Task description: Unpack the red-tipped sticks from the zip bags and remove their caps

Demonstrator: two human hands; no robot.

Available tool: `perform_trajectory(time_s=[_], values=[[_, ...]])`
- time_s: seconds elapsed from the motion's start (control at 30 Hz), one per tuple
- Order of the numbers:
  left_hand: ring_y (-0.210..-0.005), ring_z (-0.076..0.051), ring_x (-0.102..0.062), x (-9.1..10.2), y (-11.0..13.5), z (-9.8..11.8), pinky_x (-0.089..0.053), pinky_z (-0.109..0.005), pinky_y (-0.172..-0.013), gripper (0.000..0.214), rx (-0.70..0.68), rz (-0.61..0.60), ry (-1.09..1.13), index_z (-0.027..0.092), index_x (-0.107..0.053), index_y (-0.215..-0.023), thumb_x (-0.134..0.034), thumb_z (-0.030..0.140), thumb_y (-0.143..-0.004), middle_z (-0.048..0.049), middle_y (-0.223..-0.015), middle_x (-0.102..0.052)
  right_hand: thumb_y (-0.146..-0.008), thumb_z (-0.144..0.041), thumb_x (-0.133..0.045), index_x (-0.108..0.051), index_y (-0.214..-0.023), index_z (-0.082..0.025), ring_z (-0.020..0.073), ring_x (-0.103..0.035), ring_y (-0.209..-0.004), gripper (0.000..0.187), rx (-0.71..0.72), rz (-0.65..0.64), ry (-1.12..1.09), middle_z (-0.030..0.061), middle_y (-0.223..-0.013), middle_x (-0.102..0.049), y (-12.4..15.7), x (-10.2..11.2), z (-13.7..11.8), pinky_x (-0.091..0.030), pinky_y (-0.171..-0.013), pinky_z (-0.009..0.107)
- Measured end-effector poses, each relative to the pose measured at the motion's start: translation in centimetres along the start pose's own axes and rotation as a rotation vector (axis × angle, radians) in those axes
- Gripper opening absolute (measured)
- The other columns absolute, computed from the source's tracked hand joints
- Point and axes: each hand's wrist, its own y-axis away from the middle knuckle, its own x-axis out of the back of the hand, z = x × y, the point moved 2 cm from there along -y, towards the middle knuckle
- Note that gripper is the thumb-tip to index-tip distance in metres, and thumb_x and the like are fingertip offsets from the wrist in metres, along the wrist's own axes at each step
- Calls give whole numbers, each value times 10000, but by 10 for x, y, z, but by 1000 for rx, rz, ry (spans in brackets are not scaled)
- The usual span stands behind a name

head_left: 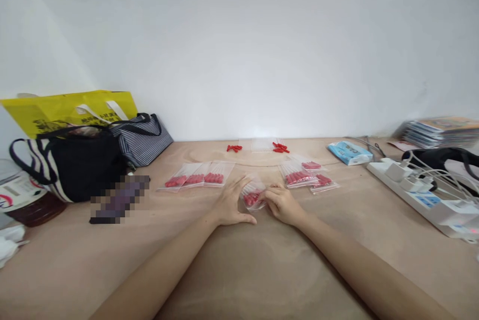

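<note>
Though clear, bag between fingers.

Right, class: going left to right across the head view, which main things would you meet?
Black bag, striped bag, left cluster of filled bags, left hand, single filled bag, right hand, right cluster of filled bags, blue packet, white power strip.

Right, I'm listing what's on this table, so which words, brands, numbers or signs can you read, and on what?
None reads surely.
Yellow tote bag: black characters, too blurred.
Blue tissue pack: lettering, too blurred.
Jar label: markings, too blurred.
Booklet stack: cover print, too small.
Nearest clear bag: no text made out.
</note>
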Motion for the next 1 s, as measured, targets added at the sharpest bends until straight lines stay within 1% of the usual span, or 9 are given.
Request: perform_trajectory(time_s=[0.07, 0.17, 0.33, 0.4, 0.57, 0.67, 0.8, 0.9, 1.0], values=[[-1268, -307, -267, 1, 0, -3, -203, -496, -1039, 939, 43, -111, -35, 173, -300, -1303, -655, 609, -551, -142, -1341, -370, -723, 11, -359, -519, -798, -198, 125, -554, -722, 273, 9, 2, -60, 4, -754, -630, 5, 3, 2, -344, -791, 282], [-1222, -294, -354, 3, 1, -3, -158, -515, -1048, 808, 49, -197, -35, 184, -349, -1282, -615, 579, -629, -119, -1282, -454, -687, 0, -381, -488, -712, -199, 132, -539, -693, 227, -97, 52, -67, -1, -701, -596, 9, 4, 8, -363, -740, 282], [-1106, -224, -493, 5, 10, -1, -366, -390, -964, 472, 94, -170, 42, 185, -491, -1173, -537, 429, -771, -89, -1154, -567, -694, -126, -509, -495, -683, -193, 154, -515, -710, 69, -386, 190, 1, 13, -708, -566, 11, 4, 19, -364, -666, 275], [-1081, -211, -516, 6, 15, 0, -420, -347, -909, 406, 123, -132, 47, 193, -534, -1131, -530, 401, -783, -84, -1132, -580, -700, -226, -573, -505, -649, -188, 159, -507, -710, 93, -457, 211, 22, 15, -698, -555, 10, 6, 20, -364, -664, 281], [-1029, -219, -553, 7, 22, 0, -445, -355, -876, 391, 171, -62, 7, 188, -572, -1095, -552, 397, -766, -90, -1091, -606, -752, -320, -576, -623, -680, -197, 162, -499, -719, 150, -367, 25, -67, 20, -669, -564, 6, 7, 11, -369, -702, 298], [-1019, -223, -561, 7, 22, -2, -451, -360, -870, 398, 191, -40, -5, 191, -583, -1078, -576, 407, -744, -88, -1087, -613, -779, -260, -550, -653, -836, -208, 155, -510, -745, 129, -298, -83, -129, 27, -727, -587, 3, 6, 7, -378, -709, 283], [-1011, -216, -566, 7, 21, -3, -456, -349, -864, 373, 201, -29, -5, 192, -596, -1054, -592, 385, -734, -80, -1076, -621, -766, -167, -523, -630, -749, -188, 141, -507, -713, 111, -329, -219, -94, 4, -688, -563, 0, 7, 10, -369, -673, 257], [-1004, -213, -567, 8, 20, -2, -456, -344, -863, 366, 206, -22, 6, 190, -601, -1046, -597, 379, -732, -78, -1070, -622, -754, -162, -516, -600, -718, -175, 125, -470, -648, 92, -331, -259, -113, -25, -610, -489, -1, 7, 11, -354, -633, 240], [-990, -211, -572, 9, 20, 0, -458, -341, -853, 361, 203, -13, 21, 189, -601, -1045, -601, 367, -731, -74, -1053, -626, -721, -173, -546, -590, -871, -166, 101, -404, -581, 156, -380, -225, -249, -50, -604, -417, -1, 5, 11, -338, -571, 218]])
